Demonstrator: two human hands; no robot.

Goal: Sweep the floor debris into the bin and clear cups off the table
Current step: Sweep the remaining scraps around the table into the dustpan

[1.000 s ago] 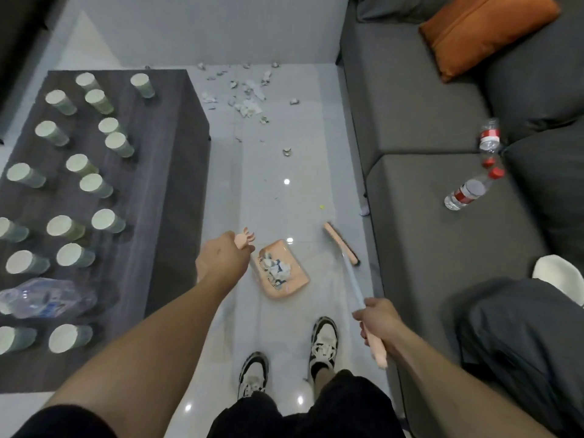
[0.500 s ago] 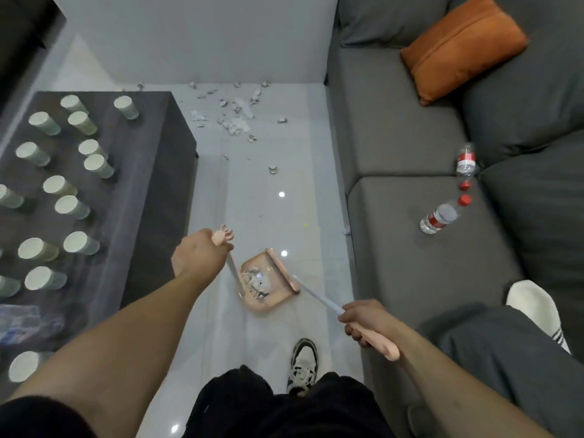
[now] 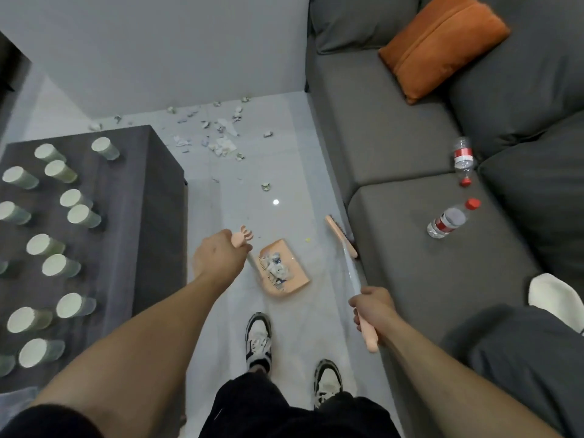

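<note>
broom [image 3: 340, 236] has swung off the dustpan [image 3: 282, 269] toward the sofa [image 3: 410, 248]; both hands clamp handles; far debris [image 3: 221, 137] remains.

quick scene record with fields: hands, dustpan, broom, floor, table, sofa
left hand: grips dustpan handle
right hand: grips broom handle
dustpan: on floor, holds paper scraps
broom head: beside sofa base, apart from dustpan
floor debris: scattered near far wall
cups: many on dark table
sofa: two bottles, orange cushion

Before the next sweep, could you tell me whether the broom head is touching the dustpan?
Apart. The head view shows bare floor between the broom head and the dustpan.
</note>
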